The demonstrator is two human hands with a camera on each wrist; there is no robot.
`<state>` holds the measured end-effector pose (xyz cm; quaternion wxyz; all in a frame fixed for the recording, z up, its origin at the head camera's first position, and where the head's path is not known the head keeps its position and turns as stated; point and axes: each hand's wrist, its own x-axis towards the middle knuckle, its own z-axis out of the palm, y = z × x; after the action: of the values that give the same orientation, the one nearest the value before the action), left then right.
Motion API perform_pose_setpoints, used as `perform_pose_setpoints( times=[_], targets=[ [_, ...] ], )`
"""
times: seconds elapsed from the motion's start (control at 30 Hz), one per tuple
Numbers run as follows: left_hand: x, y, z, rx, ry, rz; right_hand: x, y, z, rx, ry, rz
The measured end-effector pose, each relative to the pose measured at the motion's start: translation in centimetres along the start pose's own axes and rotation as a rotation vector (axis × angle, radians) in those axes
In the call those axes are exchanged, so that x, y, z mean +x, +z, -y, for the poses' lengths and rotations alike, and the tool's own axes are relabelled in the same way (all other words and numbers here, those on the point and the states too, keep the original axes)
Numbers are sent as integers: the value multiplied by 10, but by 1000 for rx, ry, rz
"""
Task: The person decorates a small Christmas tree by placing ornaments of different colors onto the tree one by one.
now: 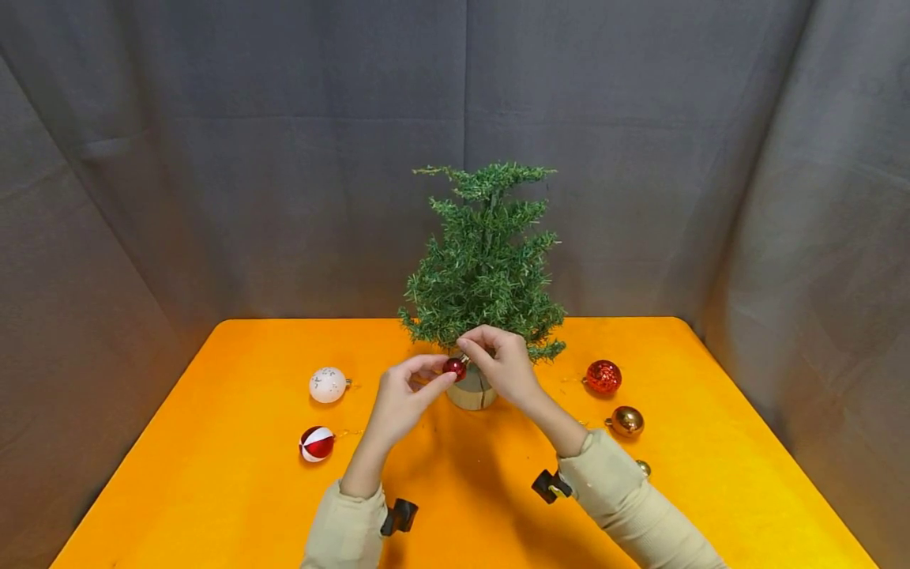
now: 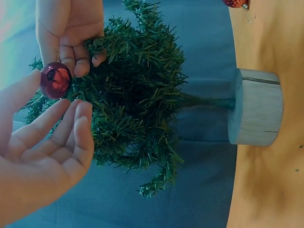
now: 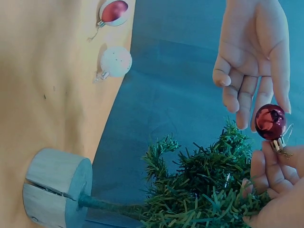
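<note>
At a bright orange table [image 1: 178, 506], two beige fabric sleeves [image 1: 344, 525], each with one small black device [image 1: 401, 517] at the cuff, extend from the near side. Past the right sleeve, one small gold ball [image 1: 644, 468] shows only in part; beyond it rest one larger, glossy gold ball [image 1: 629, 421] and one glittery red ball [image 1: 603, 378]. Two more lie on the left: a red-and-white striped ball [image 1: 317, 444] and, farther off, a white ball with silvery flecks [image 1: 329, 385]. These five sit to either side, perhaps to keep each within easy reach of a hand. Between the groups, the left hand [image 1: 407, 401] grasps a sixth, a small shiny red ball [image 1: 455, 367], between thumb and fingers, while the right hand [image 1: 506, 369] pinches its gold metal cap [image 3: 278, 144], a grip that seems meant to steady the ball and control its thin thread loop [image 3: 289, 131]. It is held aloft near the lower branches of one green artificial tree [image 1: 490, 269]; whether it touches them, I cannot tell. One round, pale wooden block [image 1: 469, 397], split down its side, presumably keeps the tree upright. Behind everything hangs grey cloth [image 1: 320, 197].
</note>
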<state>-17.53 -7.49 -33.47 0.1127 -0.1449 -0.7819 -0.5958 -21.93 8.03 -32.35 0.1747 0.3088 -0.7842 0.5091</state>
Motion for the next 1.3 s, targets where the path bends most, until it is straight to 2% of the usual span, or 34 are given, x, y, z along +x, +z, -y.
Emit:
perform_pose_setpoints(
  times=[0.13,0.23,0.47,0.63,1.03,1.3],
  targets=[
    [8,1,18,-8,3,-19,1,5,-20,-46,-22,-9],
    [14,3,30,-22,7,-40,1,7,-26,-68,-28,-4],
    [12,6,-5,-43,60,-180,0,9,-25,-100,-36,-26],
    [15,8,-10,-72,87,-255,-1,9,-24,-121,-46,-47],
    [20,9,-4,-123,82,-227,-2,9,-27,-70,-36,-63],
    [25,9,-2,-158,82,-203,-1,13,-30,-90,-111,-103]
  ],
)
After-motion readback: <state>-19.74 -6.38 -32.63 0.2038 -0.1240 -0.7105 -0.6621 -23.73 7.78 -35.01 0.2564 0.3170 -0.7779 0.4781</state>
